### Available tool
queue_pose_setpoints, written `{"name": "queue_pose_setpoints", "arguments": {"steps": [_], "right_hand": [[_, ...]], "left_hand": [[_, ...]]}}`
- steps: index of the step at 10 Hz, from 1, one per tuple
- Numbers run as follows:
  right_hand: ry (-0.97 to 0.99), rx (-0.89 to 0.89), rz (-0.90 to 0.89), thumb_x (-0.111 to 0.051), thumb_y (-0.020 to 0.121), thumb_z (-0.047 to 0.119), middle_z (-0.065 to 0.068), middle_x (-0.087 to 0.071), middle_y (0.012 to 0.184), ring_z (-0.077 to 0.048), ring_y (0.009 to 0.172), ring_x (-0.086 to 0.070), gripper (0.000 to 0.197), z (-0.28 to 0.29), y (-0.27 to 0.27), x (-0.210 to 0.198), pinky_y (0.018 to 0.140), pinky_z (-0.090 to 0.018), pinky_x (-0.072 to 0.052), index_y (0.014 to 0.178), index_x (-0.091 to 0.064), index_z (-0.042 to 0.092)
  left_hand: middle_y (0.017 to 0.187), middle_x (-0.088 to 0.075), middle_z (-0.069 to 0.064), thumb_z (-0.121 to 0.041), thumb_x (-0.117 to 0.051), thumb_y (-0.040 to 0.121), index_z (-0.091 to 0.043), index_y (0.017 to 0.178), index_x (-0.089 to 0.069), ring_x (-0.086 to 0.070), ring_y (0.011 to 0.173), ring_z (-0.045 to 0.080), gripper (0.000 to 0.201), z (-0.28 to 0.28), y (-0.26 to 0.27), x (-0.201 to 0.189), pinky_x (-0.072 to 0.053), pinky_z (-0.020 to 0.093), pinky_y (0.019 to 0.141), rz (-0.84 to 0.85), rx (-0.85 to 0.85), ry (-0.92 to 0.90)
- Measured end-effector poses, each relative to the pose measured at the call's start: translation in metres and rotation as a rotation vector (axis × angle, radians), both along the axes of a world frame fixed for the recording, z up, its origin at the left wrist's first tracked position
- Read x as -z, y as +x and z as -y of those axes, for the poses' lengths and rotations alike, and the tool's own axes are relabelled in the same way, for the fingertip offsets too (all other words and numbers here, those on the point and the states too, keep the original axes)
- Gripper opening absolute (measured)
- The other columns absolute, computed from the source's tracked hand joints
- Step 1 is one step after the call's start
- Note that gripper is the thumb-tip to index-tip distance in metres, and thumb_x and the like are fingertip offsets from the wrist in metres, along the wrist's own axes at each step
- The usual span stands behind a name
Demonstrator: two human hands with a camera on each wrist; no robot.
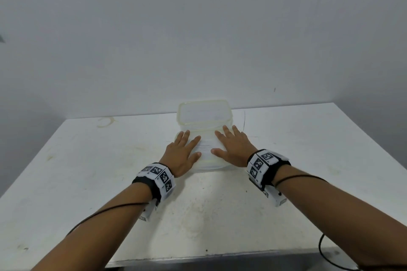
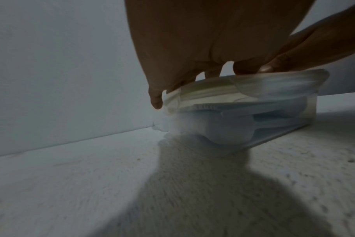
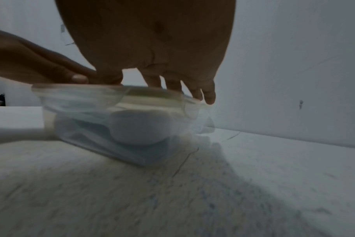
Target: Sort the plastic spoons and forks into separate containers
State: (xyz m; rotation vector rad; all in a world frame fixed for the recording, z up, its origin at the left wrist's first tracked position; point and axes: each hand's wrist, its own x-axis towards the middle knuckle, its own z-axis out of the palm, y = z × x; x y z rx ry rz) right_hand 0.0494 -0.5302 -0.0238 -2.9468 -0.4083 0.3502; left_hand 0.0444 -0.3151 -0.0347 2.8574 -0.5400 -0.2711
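While pressed flat on the near box's lid [image 1: 206,149], left hand [image 1: 182,154] with fingers straight and spread, thumb out toward centre, gripping nothing. Left wrist view: same fingers [image 2: 156,97] draped over the lid's left edge [image 2: 213,89], little finger hanging past the rim.

Near box [image 2: 253,128] translucent, sitting on the white table [image 1: 88,171] at centre, lid on. White plastic cutlery [image 2: 229,133] visible through the wall: rounded bowl shape plus long handles, looks like spoons; cannot tell if forks mixed in, too blurred. Right wrist view: same rounded white shape [image 3: 140,129] inside the box [image 3: 103,133].

Behind, touching or just beside the near box: second box [image 1: 204,114], also lidded, close to the wall [image 1: 198,28]. Contents not readable.

Right hand [image 1: 234,147] mirrored on the lid's right half, palm down, fingers straight, thumb pointing inward, holding nothing. Right wrist view: fingertips [image 3: 210,96] over the lid's far-right edge [image 3: 152,94]. Thumbs well apart, bare lid between them.

Tagged bands with cables on both wrists: left [image 1: 156,179], right [image 1: 264,166]. Ring-shaped stain [image 1: 105,122] at the table's far left.
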Motion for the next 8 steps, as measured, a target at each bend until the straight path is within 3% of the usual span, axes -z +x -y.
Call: {"name": "queue_pose_setpoints", "arguments": {"steps": [1,3,6,7,8], "right_hand": [[0.007,0.041,0.083,-0.027,0.097,0.059,-0.013,-0.003,0.161,-0.034,0.148,0.0,0.072,-0.004,-0.009,0.008,0.118,-0.05,-0.009,0.154,-0.011,0.019],[-0.008,0.048,0.139,-0.031,0.099,0.052,-0.016,-0.017,0.158,-0.034,0.145,-0.013,0.064,-0.004,-0.016,0.004,0.115,-0.048,-0.019,0.151,-0.021,0.015],[0.08,0.061,0.076,-0.045,0.097,0.04,-0.012,-0.035,0.145,-0.031,0.132,-0.029,0.053,0.0,-0.041,-0.01,0.104,-0.042,-0.032,0.142,-0.036,0.014],[0.19,0.023,0.075,-0.053,0.094,0.037,-0.007,-0.038,0.143,-0.027,0.13,-0.032,0.047,0.008,-0.073,-0.014,0.106,-0.038,-0.032,0.135,-0.045,0.017],[0.355,-0.063,0.002,-0.053,0.093,0.044,0.004,-0.045,0.136,-0.012,0.127,-0.037,0.042,0.026,-0.134,-0.008,0.108,-0.024,-0.029,0.13,-0.05,0.024]], "left_hand": [[0.161,0.002,0.007,-0.048,-0.026,0.101,-0.028,0.153,-0.012,0.006,0.148,0.024,0.058,0.004,-0.004,0.004,-0.018,0.046,0.115,0.056,-0.027,-0.016],[0.161,-0.005,0.01,-0.049,-0.021,0.099,-0.025,0.152,-0.016,-0.002,0.148,0.027,0.059,0.006,-0.01,0.002,-0.014,0.047,0.116,0.092,-0.051,0.04],[0.158,-0.018,0.011,-0.041,-0.039,0.098,-0.019,0.149,-0.027,-0.014,0.146,0.026,0.057,-0.002,-0.035,-0.008,-0.019,0.043,0.115,0.02,-0.088,-0.082],[0.147,-0.038,0.005,-0.046,-0.039,0.089,-0.019,0.141,-0.041,-0.032,0.136,0.02,0.059,-0.017,-0.069,-0.017,-0.027,0.03,0.11,0.024,-0.048,-0.239],[0.122,-0.057,-0.014,-0.041,-0.05,0.092,-0.037,0.121,-0.053,-0.051,0.111,0.0,0.03,-0.037,-0.126,-0.02,-0.035,0.015,0.096,-0.081,-0.006,-0.449]]}}
